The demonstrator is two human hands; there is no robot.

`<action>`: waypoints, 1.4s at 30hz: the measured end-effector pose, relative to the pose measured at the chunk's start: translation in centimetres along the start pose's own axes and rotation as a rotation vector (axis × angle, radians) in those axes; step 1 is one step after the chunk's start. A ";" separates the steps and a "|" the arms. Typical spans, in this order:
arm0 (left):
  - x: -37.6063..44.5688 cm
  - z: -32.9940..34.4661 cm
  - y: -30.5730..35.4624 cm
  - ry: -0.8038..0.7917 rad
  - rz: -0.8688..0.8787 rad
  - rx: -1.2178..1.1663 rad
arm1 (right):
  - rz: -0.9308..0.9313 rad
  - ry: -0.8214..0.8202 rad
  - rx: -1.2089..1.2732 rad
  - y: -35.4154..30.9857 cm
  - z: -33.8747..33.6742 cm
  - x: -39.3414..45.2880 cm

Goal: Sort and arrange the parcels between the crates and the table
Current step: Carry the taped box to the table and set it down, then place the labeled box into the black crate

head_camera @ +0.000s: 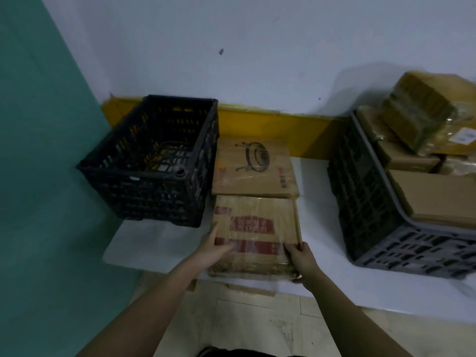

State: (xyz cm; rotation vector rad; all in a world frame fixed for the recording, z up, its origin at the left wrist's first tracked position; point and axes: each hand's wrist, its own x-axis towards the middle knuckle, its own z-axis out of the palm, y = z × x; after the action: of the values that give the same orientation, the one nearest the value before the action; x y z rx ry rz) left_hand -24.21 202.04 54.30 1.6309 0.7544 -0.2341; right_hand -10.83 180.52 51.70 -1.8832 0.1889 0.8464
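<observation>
Both forearms are extended over the white table [334, 274]. A flat cardboard parcel with red print [255, 228] is gripped at its near corners: left hand [213, 247] and right hand [301, 258] are each closed on it. A second parcel [253, 167] is laid just behind, touching. The black crate [123, 186] at left appears empty. The grey crate [381, 228] at right is filled with stacked brown parcels [435, 197].

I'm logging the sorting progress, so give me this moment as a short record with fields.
left crate: black plastic crate, looks empty
right crate: grey plastic crate, full of cardboard parcels
table: white table holding both crates
near parcel: red-printed cardboard parcel, gripped by left hand and right hand
far parcel: flat cardboard parcel with line drawing, lying untouched
</observation>
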 end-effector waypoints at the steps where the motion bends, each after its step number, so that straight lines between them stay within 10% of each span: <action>1: 0.7 -0.3 0.0 -0.018 -0.024 0.061 | -0.008 0.011 -0.001 -0.1 0.2 0.0; 13: 5.1 -0.6 -0.9 0.057 0.010 0.280 | -0.076 0.066 0.004 -0.6 1.3 2.2; 28: 1.1 -1.3 -3.3 0.176 0.072 -0.242 | -0.142 -0.126 0.126 -0.3 -2.8 -1.3; 34: 0.5 -1.8 -3.2 0.142 0.053 -0.261 | -0.160 0.080 0.104 1.8 -3.6 0.4; 39: -0.4 -0.8 -3.8 0.087 0.044 -0.267 | 0.101 -0.258 0.281 3.3 -5.1 -0.4; 42: -0.6 0.1 -3.2 0.057 0.041 -0.284 | -0.005 -0.185 0.333 2.0 -5.1 -1.7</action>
State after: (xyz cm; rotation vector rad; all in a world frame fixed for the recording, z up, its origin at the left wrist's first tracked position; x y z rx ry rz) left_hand -26.53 201.79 52.03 1.3860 0.7595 -0.0477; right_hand -10.67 174.83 52.49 -1.4876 0.1975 0.9194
